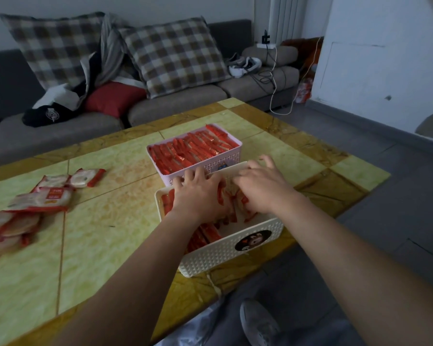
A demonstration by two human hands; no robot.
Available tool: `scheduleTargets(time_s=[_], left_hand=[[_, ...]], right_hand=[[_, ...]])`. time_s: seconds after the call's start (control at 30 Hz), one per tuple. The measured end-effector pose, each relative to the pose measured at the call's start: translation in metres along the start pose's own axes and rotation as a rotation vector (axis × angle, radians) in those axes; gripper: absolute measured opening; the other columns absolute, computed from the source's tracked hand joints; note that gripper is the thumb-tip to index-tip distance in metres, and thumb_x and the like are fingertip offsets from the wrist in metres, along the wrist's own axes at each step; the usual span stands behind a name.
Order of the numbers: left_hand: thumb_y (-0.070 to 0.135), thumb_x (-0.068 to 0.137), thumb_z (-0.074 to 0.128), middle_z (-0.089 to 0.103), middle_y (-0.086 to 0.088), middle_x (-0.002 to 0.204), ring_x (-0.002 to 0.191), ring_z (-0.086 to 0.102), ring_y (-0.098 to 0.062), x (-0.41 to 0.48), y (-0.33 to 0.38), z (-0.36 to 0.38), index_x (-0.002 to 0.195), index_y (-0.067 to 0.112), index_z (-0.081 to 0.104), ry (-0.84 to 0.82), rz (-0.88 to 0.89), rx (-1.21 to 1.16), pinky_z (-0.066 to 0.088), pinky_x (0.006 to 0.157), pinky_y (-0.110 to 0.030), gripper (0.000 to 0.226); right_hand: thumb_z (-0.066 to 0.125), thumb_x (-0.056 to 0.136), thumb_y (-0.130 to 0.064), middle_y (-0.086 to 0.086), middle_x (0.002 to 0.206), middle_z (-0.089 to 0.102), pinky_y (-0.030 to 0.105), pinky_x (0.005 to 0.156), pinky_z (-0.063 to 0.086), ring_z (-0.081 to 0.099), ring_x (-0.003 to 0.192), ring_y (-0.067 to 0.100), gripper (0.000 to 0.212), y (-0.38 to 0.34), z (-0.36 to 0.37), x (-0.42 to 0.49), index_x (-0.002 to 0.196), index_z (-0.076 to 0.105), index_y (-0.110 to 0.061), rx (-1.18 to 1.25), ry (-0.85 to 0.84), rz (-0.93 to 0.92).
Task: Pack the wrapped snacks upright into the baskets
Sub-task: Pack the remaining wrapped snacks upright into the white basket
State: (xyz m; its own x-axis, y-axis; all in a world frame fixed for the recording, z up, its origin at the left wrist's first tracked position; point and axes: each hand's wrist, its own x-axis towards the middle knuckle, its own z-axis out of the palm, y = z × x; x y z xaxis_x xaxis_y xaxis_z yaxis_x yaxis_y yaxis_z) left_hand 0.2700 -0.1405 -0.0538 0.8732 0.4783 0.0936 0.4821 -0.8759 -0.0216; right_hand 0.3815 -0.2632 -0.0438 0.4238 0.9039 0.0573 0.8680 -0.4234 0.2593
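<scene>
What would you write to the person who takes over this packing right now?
Left hand: fingers spread, resting on the snacks in the cream basket.
Right hand: the same, beside it, fingers near the far rim.
Done: the pink basket behind looks full of upright snacks.
Left: the cream basket is only partly filled; loose snacks lie flat on the left side of the table and need packing.

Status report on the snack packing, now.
Left hand and right hand in cream basket, on the snacks; grip unclear. Pink basket full. More packs loose on table, left side. Nothing blocking.
</scene>
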Motion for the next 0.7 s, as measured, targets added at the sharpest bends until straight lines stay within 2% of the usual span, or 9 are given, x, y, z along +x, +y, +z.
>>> scheduleTargets(time_s=[0.07, 0.13, 0.23, 0.33, 0.43, 0.47, 0.53, 0.6, 0.7], left_hand=[[0.069, 0.076, 0.063, 0.042, -0.005, 0.14, 0.13, 0.035, -0.033, 0.0, -0.001, 0.001, 0.138, 0.035, 0.045, 0.007, 0.002, -0.005, 0.027, 0.105, -0.053, 0.073], [0.07, 0.076, 0.063, 0.042, -0.005, 0.139, 0.13, 0.035, -0.033, 0.0, -0.002, 0.002, 0.138, 0.036, 0.045, 0.012, 0.003, -0.015, 0.028, 0.106, -0.053, 0.073], [0.07, 0.075, 0.064, 0.041, -0.005, 0.141, 0.132, 0.034, -0.033, 0.0, -0.003, 0.002, 0.143, 0.037, 0.041, 0.006, 0.003, -0.016, 0.027, 0.106, -0.053, 0.079], [0.072, 0.073, 0.064, 0.041, -0.005, 0.14, 0.132, 0.033, -0.034, 0.001, -0.003, 0.002, 0.144, 0.039, 0.039, -0.01, 0.004, -0.023, 0.025, 0.107, -0.054, 0.082], [0.074, 0.071, 0.064, 0.041, -0.005, 0.139, 0.132, 0.033, -0.033, 0.002, -0.005, 0.001, 0.139, 0.039, 0.044, -0.017, 0.007, -0.029, 0.025, 0.107, -0.055, 0.079], [0.074, 0.071, 0.064, 0.041, -0.005, 0.138, 0.132, 0.033, -0.033, 0.002, -0.005, 0.001, 0.136, 0.038, 0.046, -0.017, 0.002, -0.045, 0.025, 0.107, -0.055, 0.076], [0.073, 0.072, 0.065, 0.04, -0.005, 0.139, 0.133, 0.032, -0.032, 0.002, -0.006, 0.0, 0.135, 0.038, 0.047, -0.027, -0.005, -0.071, 0.024, 0.108, -0.055, 0.075], [0.073, 0.071, 0.067, 0.039, -0.005, 0.139, 0.134, 0.031, -0.033, 0.003, -0.006, -0.001, 0.137, 0.039, 0.045, -0.053, -0.007, -0.077, 0.025, 0.109, -0.056, 0.077], [0.071, 0.071, 0.067, 0.04, -0.005, 0.14, 0.134, 0.031, -0.033, 0.005, -0.006, 0.0, 0.138, 0.038, 0.045, -0.063, -0.002, -0.085, 0.027, 0.109, -0.057, 0.077]], right_hand=[[0.064, 0.089, -0.022, -0.003, 0.111, 0.069, 0.058, 0.123, -0.002, 0.046, 0.132, 0.023, 0.018, -0.005, -0.001, 0.002, 0.106, 0.068, -0.026, -0.03, -0.106, -0.018], [0.062, 0.09, -0.016, 0.001, 0.118, 0.065, 0.06, 0.122, -0.006, 0.044, 0.135, 0.025, 0.025, -0.006, 0.0, 0.002, 0.113, 0.066, -0.025, -0.052, -0.118, -0.004], [0.062, 0.09, -0.014, 0.006, 0.135, 0.052, 0.059, 0.121, 0.009, 0.04, 0.138, 0.028, 0.041, -0.002, -0.008, 0.002, 0.13, 0.058, -0.026, 0.011, -0.062, 0.017], [0.07, 0.09, -0.022, -0.003, 0.129, 0.052, 0.045, 0.112, 0.032, 0.052, 0.127, 0.021, 0.043, 0.012, -0.024, -0.001, 0.13, 0.06, -0.035, 0.348, -0.064, 0.018], [0.067, 0.09, -0.004, -0.009, 0.114, 0.054, 0.022, 0.084, 0.051, 0.06, 0.098, 0.01, 0.035, 0.023, -0.031, -0.011, 0.107, 0.071, -0.034, 0.81, -0.031, 0.017], [0.062, 0.089, 0.004, -0.006, 0.112, 0.054, 0.012, 0.072, 0.049, 0.059, 0.091, 0.008, 0.038, 0.025, -0.03, -0.012, 0.095, 0.074, -0.031, 0.909, -0.001, 0.02], [0.062, 0.087, 0.007, -0.006, 0.119, 0.052, 0.006, 0.083, 0.039, 0.053, 0.108, 0.012, 0.045, 0.025, -0.027, -0.01, 0.076, 0.072, -0.035, 0.939, 0.073, 0.026], [0.065, 0.087, 0.003, -0.009, 0.125, 0.046, 0.026, 0.104, 0.033, 0.041, 0.125, 0.019, 0.047, 0.022, -0.023, -0.005, 0.068, 0.068, -0.04, 0.83, 0.124, 0.031], [0.061, 0.09, 0.0, -0.009, 0.119, 0.049, 0.041, 0.093, 0.049, 0.056, 0.109, 0.019, 0.04, 0.016, -0.019, 0.001, 0.071, 0.068, -0.034, 0.708, 0.134, 0.036]])
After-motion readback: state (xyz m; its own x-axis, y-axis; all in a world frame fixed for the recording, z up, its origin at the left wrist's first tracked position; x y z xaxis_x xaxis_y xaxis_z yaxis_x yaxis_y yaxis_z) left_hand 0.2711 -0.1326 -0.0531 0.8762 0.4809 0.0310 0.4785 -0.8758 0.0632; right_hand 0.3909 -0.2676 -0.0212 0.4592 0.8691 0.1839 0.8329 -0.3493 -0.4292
